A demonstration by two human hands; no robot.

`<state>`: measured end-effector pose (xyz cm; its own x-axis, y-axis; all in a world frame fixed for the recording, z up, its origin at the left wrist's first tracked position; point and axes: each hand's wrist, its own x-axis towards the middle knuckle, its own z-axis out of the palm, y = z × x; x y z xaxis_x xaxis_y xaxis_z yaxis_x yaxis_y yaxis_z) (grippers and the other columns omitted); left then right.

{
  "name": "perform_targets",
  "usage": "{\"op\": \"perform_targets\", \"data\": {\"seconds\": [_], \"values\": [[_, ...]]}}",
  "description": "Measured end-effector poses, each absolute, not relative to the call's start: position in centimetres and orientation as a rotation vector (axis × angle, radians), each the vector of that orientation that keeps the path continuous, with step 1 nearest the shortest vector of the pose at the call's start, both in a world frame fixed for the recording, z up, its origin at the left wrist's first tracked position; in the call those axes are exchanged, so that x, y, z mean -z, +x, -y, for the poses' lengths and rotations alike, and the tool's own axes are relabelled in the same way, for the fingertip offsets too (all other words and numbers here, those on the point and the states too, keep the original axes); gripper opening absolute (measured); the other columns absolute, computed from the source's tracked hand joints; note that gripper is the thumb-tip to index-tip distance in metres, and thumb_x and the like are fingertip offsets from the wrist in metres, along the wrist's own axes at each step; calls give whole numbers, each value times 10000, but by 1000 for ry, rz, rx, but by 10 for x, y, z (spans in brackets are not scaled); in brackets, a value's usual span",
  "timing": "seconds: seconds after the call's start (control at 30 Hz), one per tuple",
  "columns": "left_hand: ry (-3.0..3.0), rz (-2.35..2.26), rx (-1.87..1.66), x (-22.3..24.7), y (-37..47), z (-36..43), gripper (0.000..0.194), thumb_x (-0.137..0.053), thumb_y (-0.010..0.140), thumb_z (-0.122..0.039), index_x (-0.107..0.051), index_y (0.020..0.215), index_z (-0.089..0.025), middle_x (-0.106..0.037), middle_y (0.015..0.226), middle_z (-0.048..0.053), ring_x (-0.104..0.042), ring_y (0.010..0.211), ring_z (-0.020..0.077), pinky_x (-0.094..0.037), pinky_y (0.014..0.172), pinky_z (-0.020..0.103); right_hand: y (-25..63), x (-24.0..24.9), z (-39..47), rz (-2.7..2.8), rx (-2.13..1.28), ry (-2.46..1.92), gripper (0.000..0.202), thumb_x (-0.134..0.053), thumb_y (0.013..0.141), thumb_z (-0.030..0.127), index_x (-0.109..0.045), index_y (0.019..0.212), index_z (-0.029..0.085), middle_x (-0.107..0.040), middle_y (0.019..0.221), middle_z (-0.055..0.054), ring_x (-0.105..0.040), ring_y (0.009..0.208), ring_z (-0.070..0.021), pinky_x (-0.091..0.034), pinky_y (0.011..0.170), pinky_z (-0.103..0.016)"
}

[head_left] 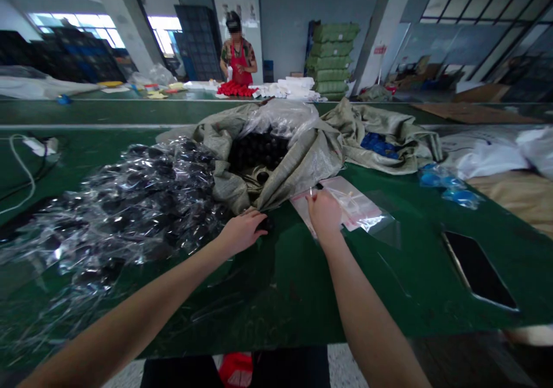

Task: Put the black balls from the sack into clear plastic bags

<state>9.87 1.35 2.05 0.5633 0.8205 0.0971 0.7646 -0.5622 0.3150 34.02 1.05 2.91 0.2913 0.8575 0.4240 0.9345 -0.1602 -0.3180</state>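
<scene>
My left hand (244, 230) is closed around a small black item (265, 224), just below the mouth of an open woven sack (224, 183) full of black round pieces (259, 149). To its left spreads a large heap of black items in clear plastic wrapping (151, 203). My right hand (325, 210) is closed at a stack of clear plastic bags (352, 200), with fingers pinched near their left part. What those fingertips hold is too small to make out.
A phone (479, 270) lies on the green table (276, 313) at the right. Behind are a second sack (389, 120) with blue pieces, blue wrapped items (449, 183) and white bags (488, 151). A person (237, 56) in a red apron stands across the tables.
</scene>
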Motion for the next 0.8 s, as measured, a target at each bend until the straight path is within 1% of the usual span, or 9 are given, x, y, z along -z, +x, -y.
{"op": "perform_targets", "data": {"seconds": [0.1,0.2,0.3,0.37,0.43,0.5,0.63,0.73,0.8], "values": [[2531,-1381,-367,-10,96,-13,425,-580,857,-431,-631,1221,-218,-637,1219,117,-642,993,274,-487,829,345,337,-31,-11,1567,195,-1784,274,-460,945,304,-636,817,137,-659,803,-130,-616,774,-223,-453,718,-333],[2387,-1313,-544,-24,97,-19,413,-651,799,-455,-692,1125,-205,-679,1146,108,-637,983,259,-476,808,303,327,-29,-10,1562,150,-1438,267,-450,952,322,-630,828,168,-662,836,-99,-611,826,-205,-475,786,-344],[1994,-1181,-714,-49,98,-24,462,-578,816,-571,-748,938,-160,-732,943,103,-617,698,176,-436,596,244,313,-26,-3,1633,142,-1178,182,-504,936,292,-647,879,195,-688,940,-91,-626,921,-197,-488,863,-366],[1653,-1107,-739,-64,99,-28,592,-489,825,-660,-745,880,-129,-736,881,114,-437,443,85,-284,419,225,305,-23,2,1749,160,-1060,147,-520,926,244,-662,909,209,-700,982,-85,-635,952,-193,-489,885,-379],[1419,-1057,-733,-75,99,-32,651,-489,793,-707,-734,854,-107,-733,886,135,-253,354,33,-126,368,232,300,-20,6,1846,189,-975,142,-529,916,201,-670,930,219,-709,997,-75,-639,969,-190,-487,890,-385],[1349,-1060,-718,-80,99,-35,593,-592,744,-671,-725,793,-95,-725,809,131,-202,342,17,-69,371,238,297,-17,7,1901,209,-934,147,-534,911,181,-670,943,223,-712,1003,-70,-638,981,-189,-482,891,-388],[1317,-1154,-729,-78,101,-37,352,-738,668,-446,-726,745,-103,-632,558,49,-228,345,25,-79,377,228,295,-15,6,1963,205,-953,161,-512,924,184,-666,939,225,-709,1006,-66,-633,989,-184,-473,896,-388],[1295,-1184,-795,-76,103,-36,271,-692,683,-352,-741,802,-113,-656,602,40,-250,349,30,-116,373,226,292,-16,5,1948,198,-1014,125,-535,921,240,-655,942,214,-696,1031,-76,-621,1012,-193,-468,915,-393],[1363,-1223,-839,-76,105,-36,239,-656,701,-322,-752,797,-125,-678,643,36,-325,370,44,-186,379,221,290,-18,7,1904,169,-1062,162,-594,889,324,-640,986,202,-681,1070,-96,-607,1046,-214,-464,943,-407]]}}
